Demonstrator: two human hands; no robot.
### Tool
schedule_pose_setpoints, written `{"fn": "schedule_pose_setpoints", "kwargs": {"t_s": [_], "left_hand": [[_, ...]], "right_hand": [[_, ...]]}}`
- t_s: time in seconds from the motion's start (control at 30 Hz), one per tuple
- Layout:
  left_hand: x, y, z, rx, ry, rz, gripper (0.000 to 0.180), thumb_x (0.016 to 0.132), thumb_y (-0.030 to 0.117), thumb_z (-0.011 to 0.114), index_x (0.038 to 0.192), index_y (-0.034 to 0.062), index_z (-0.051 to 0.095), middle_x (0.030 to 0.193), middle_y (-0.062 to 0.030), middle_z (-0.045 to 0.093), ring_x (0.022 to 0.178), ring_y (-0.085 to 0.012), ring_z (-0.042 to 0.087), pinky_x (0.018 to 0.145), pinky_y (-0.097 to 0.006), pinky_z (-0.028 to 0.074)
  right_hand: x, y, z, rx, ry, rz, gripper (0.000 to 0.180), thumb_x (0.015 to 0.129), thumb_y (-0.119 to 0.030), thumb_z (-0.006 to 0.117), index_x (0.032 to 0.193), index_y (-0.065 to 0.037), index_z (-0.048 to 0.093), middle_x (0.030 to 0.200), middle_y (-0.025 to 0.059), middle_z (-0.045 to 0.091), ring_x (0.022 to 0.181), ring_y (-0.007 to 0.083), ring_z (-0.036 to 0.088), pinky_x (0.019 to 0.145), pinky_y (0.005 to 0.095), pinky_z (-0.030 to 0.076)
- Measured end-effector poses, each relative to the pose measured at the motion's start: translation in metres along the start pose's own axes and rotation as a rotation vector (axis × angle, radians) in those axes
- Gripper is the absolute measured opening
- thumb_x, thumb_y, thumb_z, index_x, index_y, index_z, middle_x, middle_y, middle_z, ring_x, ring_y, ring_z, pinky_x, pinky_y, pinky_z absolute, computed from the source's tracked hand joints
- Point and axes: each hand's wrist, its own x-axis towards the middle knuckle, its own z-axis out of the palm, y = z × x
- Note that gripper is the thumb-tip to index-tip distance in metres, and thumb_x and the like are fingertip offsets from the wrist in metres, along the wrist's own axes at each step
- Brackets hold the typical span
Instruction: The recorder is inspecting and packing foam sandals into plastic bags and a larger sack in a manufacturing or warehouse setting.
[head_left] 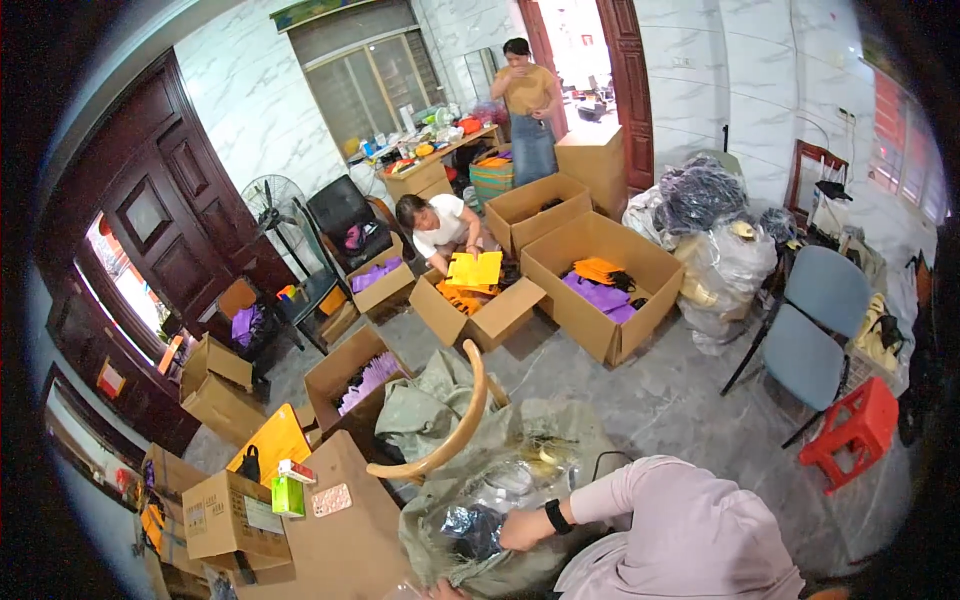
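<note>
My right hand (524, 531), with a black watch (557, 516) at the wrist and a pale pink sleeve, reaches into a large grey-green woven sack (560, 420). Its fingers are closed on a dark bundle in clear, shiny plastic (474, 530); the fingertips are hidden. More clear plastic (513, 480) lies in the sack's mouth. Just part of my left hand (446, 591) shows at the lower edge, by the sack's near rim, its fingers mostly cut off. A curved wooden chair arm (470, 420) stands against the sack's far side.
At left, a brown cardboard surface (345, 530) holds a phone (332, 500), a green box (287, 496) and a carton (232, 520). Ahead, a person (440, 225) crouches by open cartons (600, 290) of orange and purple pieces. Another person (530, 100) stands behind. Chairs (815, 330) and a red stool (850, 430) are right.
</note>
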Motion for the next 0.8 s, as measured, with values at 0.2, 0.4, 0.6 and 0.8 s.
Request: {"fn": "schedule_pose_setpoints", "kwargs": {"t_s": [0.2,0.4,0.6,0.8], "left_hand": [[-0.028,-0.027,-0.004,0.233,-0.281,0.05,0.035,0.068,0.019,0.057,0.103,0.0128,0.057,0.126,-0.0133,0.045,0.127,-0.0334,0.028,0.098,-0.068,0.006],[-0.068,-0.076,0.017,0.248,-0.284,0.101,0.062,0.068,0.034,0.067,0.12,0.0066,0.045,0.132,-0.018,0.036,0.127,-0.0368,0.025,0.097,-0.068,0.007],[-0.095,-0.085,0.006,0.161,-0.358,0.049,0.064,0.071,0.037,0.066,0.124,0.0094,0.042,0.134,-0.0217,0.032,0.125,-0.0431,0.024,0.1,-0.062,0.014],[-0.134,-0.1,0.007,0.079,-0.35,-0.009,0.066,0.073,0.038,0.065,0.128,0.0118,0.038,0.136,-0.0236,0.028,0.126,-0.0438,0.021,0.098,-0.064,0.013]], "right_hand": [[0.017,-0.011,0.063,0.057,-0.213,0.059,0.014,0.057,-0.014,0.06,0.06,-0.001,0.062,0.062,0.0162,0.06,0.056,0.0347,0.056,0.044,0.0466,0.037],[0.027,-0.045,0.08,-0.037,-0.211,-0.05,0.014,0.062,-0.014,0.061,0.067,-0.001,0.061,0.067,0.0112,0.06,0.062,0.0315,0.055,0.051,0.044,0.033],[0.035,-0.059,0.098,-0.048,-0.196,-0.016,0.013,0.063,-0.012,0.06,0.064,0.0,0.061,0.067,0.0155,0.063,0.061,0.0326,0.06,0.043,0.043,0.039],[0.021,-0.066,0.076,-0.071,-0.097,0.056,0.014,0.056,-0.012,0.059,0.061,0.001,0.06,0.058,0.0183,0.058,0.056,0.0362,0.058,0.044,0.044,0.042]]}}
